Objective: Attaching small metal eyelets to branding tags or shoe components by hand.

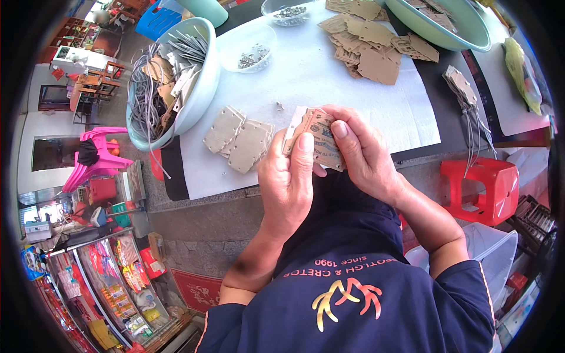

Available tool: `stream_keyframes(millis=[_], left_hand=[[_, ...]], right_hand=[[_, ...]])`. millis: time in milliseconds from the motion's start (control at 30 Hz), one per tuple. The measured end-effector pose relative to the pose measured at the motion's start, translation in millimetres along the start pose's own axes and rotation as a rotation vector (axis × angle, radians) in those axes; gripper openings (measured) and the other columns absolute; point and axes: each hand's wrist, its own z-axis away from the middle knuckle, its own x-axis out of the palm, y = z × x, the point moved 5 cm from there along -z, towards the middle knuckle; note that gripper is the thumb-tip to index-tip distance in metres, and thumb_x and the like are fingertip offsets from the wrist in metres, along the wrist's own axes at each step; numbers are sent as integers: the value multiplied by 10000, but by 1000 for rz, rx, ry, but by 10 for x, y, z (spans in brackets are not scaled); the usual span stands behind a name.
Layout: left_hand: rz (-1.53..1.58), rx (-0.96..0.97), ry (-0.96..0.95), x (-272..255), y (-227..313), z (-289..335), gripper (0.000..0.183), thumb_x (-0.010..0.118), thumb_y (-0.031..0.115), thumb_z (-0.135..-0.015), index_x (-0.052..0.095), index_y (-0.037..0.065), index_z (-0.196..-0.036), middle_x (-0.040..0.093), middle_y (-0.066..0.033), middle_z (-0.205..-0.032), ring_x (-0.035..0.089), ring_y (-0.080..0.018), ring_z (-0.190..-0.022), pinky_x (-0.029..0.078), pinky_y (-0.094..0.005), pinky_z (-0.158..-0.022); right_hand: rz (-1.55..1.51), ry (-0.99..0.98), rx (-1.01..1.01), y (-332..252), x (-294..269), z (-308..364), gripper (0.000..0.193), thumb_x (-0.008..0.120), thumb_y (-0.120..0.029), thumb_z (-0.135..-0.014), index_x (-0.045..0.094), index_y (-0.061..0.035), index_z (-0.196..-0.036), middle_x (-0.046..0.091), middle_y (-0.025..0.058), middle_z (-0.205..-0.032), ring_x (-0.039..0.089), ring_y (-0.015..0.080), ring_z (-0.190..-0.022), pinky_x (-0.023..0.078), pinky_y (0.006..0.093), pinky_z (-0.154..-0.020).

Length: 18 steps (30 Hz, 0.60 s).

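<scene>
Between my two hands, just over the near edge of the white sheet, is a small stack of brown printed cardboard tags (321, 138) with a paler layer along its left side. My left hand (287, 179) grips the left end, thumb on top. From the right, my right hand (369, 154) pinches the other side with its thumb lying on the print. Left of my left hand lie grey cardboard tags (241, 140) with small holes, in overlapping piles. A few tiny metal fittings (279, 106) rest on the sheet beyond the tags. My lower fingers are mostly hidden.
A pale green basin (207, 65) of cords and tags stands at left, beside a clear bowl (268, 36) of metal fittings. Brown tags (376, 62) are heaped at the far side, near another green basin (479, 38). Corded tags (462, 85) lie right, above a red stool (497, 188).
</scene>
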Motion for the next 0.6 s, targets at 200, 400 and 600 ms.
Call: stream_keyframes(millis=[200, 400, 600], left_hand=[[30, -21, -18, 6, -3, 1, 289, 440, 197, -1033, 562, -56, -1100, 627, -71, -798, 580, -90, -595, 469, -222, -528], [79, -58, -14, -21, -21, 20, 266, 476, 197, -1022, 566, -39, -1105, 630, -67, -821, 576, -80, -610, 467, -211, -541], [253, -24, 76, -71, -7, 19, 188, 583, 101, -965, 570, -32, -1097, 625, -53, -869, 578, -66, -703, 475, -211, -578]], right_hand=[[23, -13, -84, -10, -12, -28, 253, 450, -135, -1011, 551, 3, -1199, 667, 176, -897, 682, 294, -790, 527, 353, -695], [98, -1, -156, -7, -29, -14, 249, 479, -116, -995, 547, 4, -1203, 665, 188, -901, 682, 312, -781, 530, 354, -691], [126, -12, -303, -107, -32, 1, 254, 515, -73, -963, 545, 12, -1201, 664, 186, -889, 679, 325, -763, 527, 366, -658]])
